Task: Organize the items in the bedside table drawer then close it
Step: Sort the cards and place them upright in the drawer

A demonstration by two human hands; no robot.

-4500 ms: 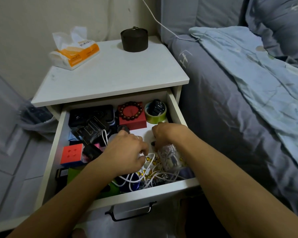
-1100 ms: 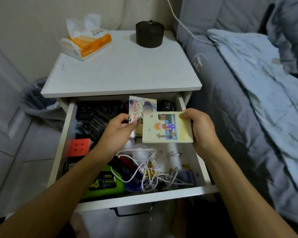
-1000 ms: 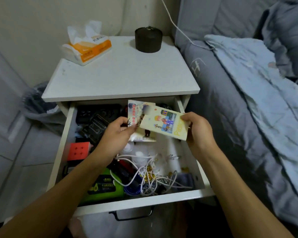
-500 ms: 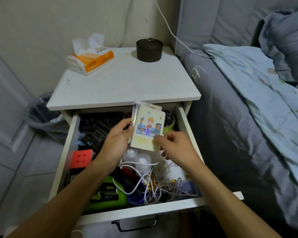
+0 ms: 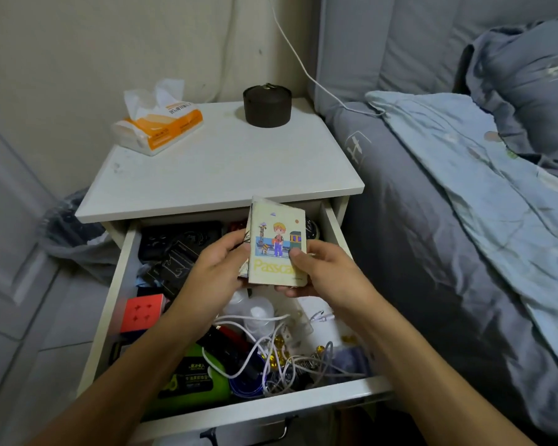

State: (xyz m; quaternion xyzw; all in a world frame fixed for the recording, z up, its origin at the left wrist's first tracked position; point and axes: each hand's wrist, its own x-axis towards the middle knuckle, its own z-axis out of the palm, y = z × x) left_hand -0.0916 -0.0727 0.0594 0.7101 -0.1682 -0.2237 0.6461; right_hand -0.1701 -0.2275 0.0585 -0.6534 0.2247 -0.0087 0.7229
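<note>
We hold both hands above the open drawer (image 5: 332,220) of the white bench (image 5: 219,169), forearms reaching in from the lower corners. The left hand (image 5: 210,268) grips the left edge of the yellow card booklet (image 5: 277,246), its fingers curled behind a second printed card (image 5: 246,252) stacked just behind it. The right hand (image 5: 326,272) pinches the booklet's lower right corner, thumb on the cover. We keep the booklet upright, cover facing us, over the rear half of the drawer.

The cover shows a cartoon figure and the partial word "Passca", the rest hidden by the thumb. Inside the drawer lie a red puzzle cube (image 5: 142,312), a green case (image 5: 190,378) with small unreadable print, and tangled white cables (image 5: 271,342). On the bench stand an orange tissue pack (image 5: 158,127), lettering illegible, and a dark round tin (image 5: 266,106).
</note>
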